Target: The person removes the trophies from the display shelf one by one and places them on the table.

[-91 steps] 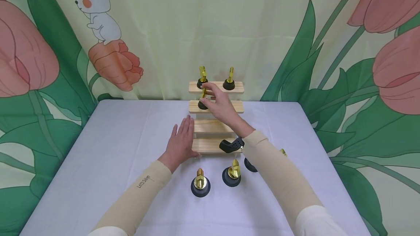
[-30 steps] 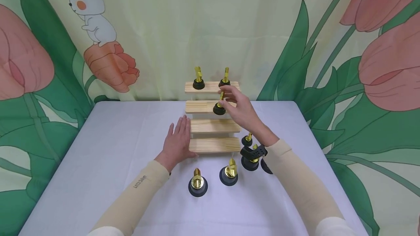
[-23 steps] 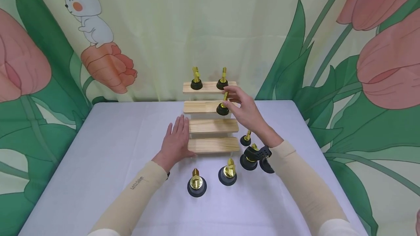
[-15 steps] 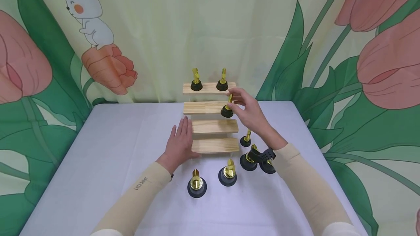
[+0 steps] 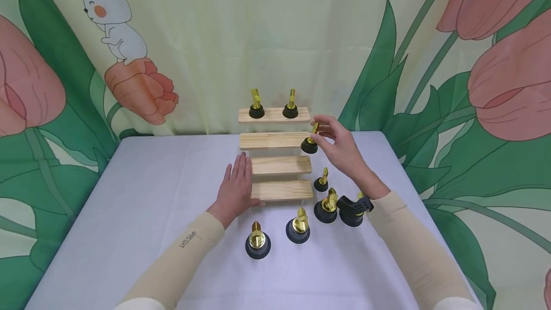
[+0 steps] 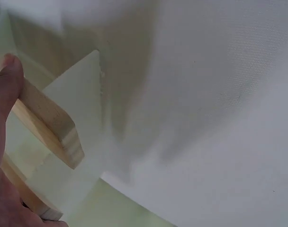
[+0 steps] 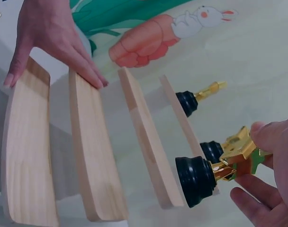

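Currently, in the head view, the right hand pinches the gold top of a small trophy, its black base at the right end of the 2nd board from the top of a 4-board wooden rack. The left hand lies with straight fingers against the rack's left side, gripping nothing. The top board bears 2 upright trophies; 5 others stand on the white table, 1 partly behind a black wrist strap.

From the left wrist, the left thumb touches the end of 1 board, near a translucent panel.

From the right wrist, thumb and fingers close around the trophy's gold part, the base tilted just beside the board's end; whether they touch, I cannot tell. Behind hangs a curtain with a printed rabbit.
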Motion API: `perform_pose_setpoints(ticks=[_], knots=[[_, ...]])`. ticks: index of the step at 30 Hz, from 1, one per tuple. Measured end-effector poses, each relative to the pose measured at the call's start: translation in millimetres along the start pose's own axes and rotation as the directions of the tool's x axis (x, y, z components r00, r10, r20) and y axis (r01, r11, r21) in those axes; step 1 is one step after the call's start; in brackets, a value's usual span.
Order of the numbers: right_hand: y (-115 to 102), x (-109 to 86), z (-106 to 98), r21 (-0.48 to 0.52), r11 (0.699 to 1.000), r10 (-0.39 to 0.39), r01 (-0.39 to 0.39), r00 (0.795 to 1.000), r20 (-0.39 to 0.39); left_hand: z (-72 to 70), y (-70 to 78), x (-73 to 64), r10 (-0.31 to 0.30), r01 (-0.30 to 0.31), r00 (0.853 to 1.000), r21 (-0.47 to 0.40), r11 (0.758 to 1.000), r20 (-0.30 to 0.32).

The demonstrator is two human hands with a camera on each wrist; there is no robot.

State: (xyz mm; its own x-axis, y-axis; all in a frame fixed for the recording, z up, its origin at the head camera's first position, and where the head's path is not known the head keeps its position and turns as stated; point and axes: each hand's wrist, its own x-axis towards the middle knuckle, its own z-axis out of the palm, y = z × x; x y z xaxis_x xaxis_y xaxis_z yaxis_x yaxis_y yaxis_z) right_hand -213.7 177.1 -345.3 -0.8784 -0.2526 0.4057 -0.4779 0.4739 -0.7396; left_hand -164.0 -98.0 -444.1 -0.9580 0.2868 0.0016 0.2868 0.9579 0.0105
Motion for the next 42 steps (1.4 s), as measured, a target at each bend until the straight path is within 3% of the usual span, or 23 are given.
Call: perform_pose_setpoints(ticks=[11, 17, 42], knots=[[12.7, -10.0, -9.6, -0.004, 0.999, 0.036, -0.036, 0.999, -0.021, 2.9, 1.2, 1.5, -0.003, 0.003, 0.999, 0.016, 1.000, -0.033], [17.7, -15.7, -12.6, 0.002, 0.998, 0.063, -0.063, 0.998, -0.030, 3.6, 0.2, 3.2, -0.013, 0.013, 1.000, 0.023, 1.000, -0.010], [46.6, -43.9, -22.7, -0.069, 0.979, 0.188, -0.192, 0.981, -0.056, 7.2, -0.3, 0.8, -0.001, 0.003, 0.999, 0.031, 1.000, -0.040]])
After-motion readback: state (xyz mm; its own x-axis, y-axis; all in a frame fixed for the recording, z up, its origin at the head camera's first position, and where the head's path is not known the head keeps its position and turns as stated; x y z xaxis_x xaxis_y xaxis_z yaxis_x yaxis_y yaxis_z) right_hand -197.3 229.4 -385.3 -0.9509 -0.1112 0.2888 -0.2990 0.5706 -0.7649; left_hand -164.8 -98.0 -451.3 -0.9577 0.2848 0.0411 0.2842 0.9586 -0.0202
